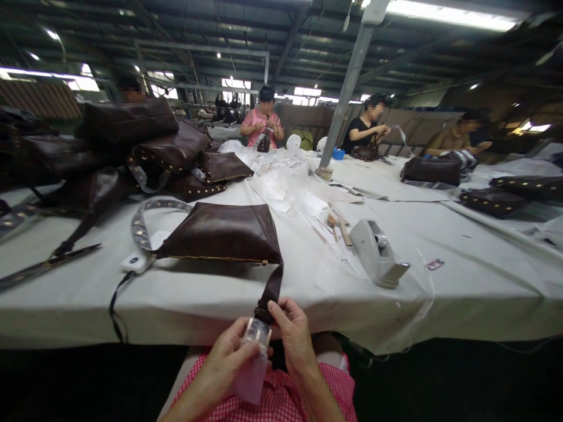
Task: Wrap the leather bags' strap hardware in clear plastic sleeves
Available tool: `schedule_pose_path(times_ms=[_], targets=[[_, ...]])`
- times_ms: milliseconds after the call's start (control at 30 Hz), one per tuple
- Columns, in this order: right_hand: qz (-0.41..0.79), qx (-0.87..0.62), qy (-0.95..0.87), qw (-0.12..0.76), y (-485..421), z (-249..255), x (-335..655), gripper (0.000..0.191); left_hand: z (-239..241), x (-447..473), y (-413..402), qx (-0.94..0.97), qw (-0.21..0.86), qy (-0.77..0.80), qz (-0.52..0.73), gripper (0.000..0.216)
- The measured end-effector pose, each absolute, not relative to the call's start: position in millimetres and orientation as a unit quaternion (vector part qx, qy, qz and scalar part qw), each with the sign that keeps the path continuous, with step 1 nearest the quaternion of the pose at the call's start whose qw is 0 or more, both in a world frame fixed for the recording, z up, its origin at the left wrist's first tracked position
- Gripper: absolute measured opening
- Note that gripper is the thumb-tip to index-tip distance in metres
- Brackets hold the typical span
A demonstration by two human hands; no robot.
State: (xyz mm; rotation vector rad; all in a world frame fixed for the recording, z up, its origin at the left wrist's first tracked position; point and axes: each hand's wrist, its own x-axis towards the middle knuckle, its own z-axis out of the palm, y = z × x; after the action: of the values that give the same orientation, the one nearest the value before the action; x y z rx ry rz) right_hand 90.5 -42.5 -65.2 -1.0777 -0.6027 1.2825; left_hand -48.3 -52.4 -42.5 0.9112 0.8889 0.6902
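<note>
A dark brown leather handbag (224, 231) lies on the table in front of me, its zipper side toward me. From its right corner a brown strap (273, 284) hangs over the table's edge down to my hands. My left hand (235, 349) pinches the strap's end, where a buckle (257, 332) is covered by clear plastic film (251, 375) that dangles below. Just above the buckle, the fingers of my right hand (292, 331) close on the strap. Another strap (141, 228), studded and wrapped in film, loops out at the bag's left.
Brown bags (162, 140) are piled at the left. A tape dispenser (378, 252) stands to the right, near brushes and sticks (336, 225). Crumpled white plastic (281, 176) lies behind the bag. A metal post (347, 88) rises from the table. Several people sit working across it.
</note>
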Motion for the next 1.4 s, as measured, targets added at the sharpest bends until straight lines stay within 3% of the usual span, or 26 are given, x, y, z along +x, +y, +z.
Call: schedule_pose_path(times_ms=[367,600,667,900,1233,1400], targets=[[0.585,-0.443,-0.28,0.619,-45.9,-62.3,91.1,0.035,-48.1,-50.9,-48.2,0.41,0.752,0.416,0.306,0.048],[0.643,-0.417,-0.228,0.601,-45.7,-54.0,95.6,0.04,-44.5,-52.2,-46.7,0.415,0.755,0.398,0.314,0.061],[0.647,-0.414,-0.211,0.604,-45.5,-52.6,96.3,0.041,-42.9,-56.6,-47.1,0.422,0.756,0.388,0.316,0.054],[0.643,-0.407,-0.226,0.609,-45.7,-58.6,92.5,0.038,-41.0,-71.4,-38.6,0.535,0.614,0.487,0.314,0.032],[0.642,-0.426,-0.229,0.595,-45.0,-57.7,96.1,0.04,-36.2,-61.0,-32.6,0.544,0.601,0.501,0.301,0.032],[0.622,-0.434,-0.273,0.592,-44.0,-60.1,96.1,0.039,-35.4,-62.4,-30.1,0.625,0.504,0.524,0.284,0.029]])
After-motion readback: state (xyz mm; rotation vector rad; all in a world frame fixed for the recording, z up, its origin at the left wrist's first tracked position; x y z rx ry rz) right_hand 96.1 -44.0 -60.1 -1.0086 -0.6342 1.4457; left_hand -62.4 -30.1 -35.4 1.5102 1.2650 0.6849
